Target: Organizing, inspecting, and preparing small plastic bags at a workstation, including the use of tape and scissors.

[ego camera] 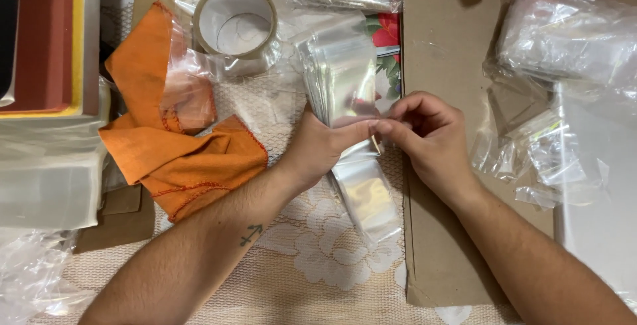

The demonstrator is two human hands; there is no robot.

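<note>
My left hand (318, 149) and my right hand (428, 136) meet at the middle of the table, fingertips touching. Both pinch a small clear plastic bag (365, 195) that hangs down from the fingers toward me. A tiny thin object shows between the fingertips at the bag's top edge; I cannot tell what it is. Just behind the hands lies a stack of clear plastic bags (338, 76), fanned slightly.
A roll of brown tape (235, 23) stands at the back. An orange cloth (176, 139) lies to the left, a brown cardboard sheet (444, 39) under my right hand. Crumpled clear plastic (564, 39) is piled right. Stacked boxes (46, 46) sit far left on a lace tablecloth (325, 252).
</note>
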